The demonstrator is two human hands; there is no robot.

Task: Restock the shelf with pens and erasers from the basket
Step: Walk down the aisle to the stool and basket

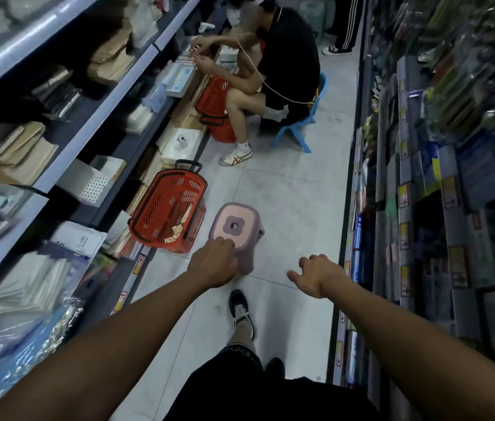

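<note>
Head view, store aisle, tiled floor. Frame edges are motion-blurred.

Left hand: arm stretched forward, fingers curled down at the near edge of a pink stool. It overlaps the stool's seat rim; can't tell if it actually grips it or only touches. No pens or erasers in it.

Right hand: out in front over the floor, fingers loosely curled, thumb pointing left, holding nothing. Well apart from the stool.

Red basket: on the floor just left of the stool, tight against the base of the left shelf. Black handle up at its far end. A few small tan packets lie in the bottom near corner, plus some thin items along the side; too small to say pens or erasers.

Left shelf: several tiers with brown envelopes, white boxes, plastic-wrapped stationery. Right shelf: packed with blue and green packaged goods and yellow price tags, heavily blurred.

Wearer's black sneaker is on the floor below the stool, black shorts at the bottom edge.

Farther up the aisle a second person in a black shirt sits on a blue stool, hands at the left shelf, with another red basket beside their knees.
</note>
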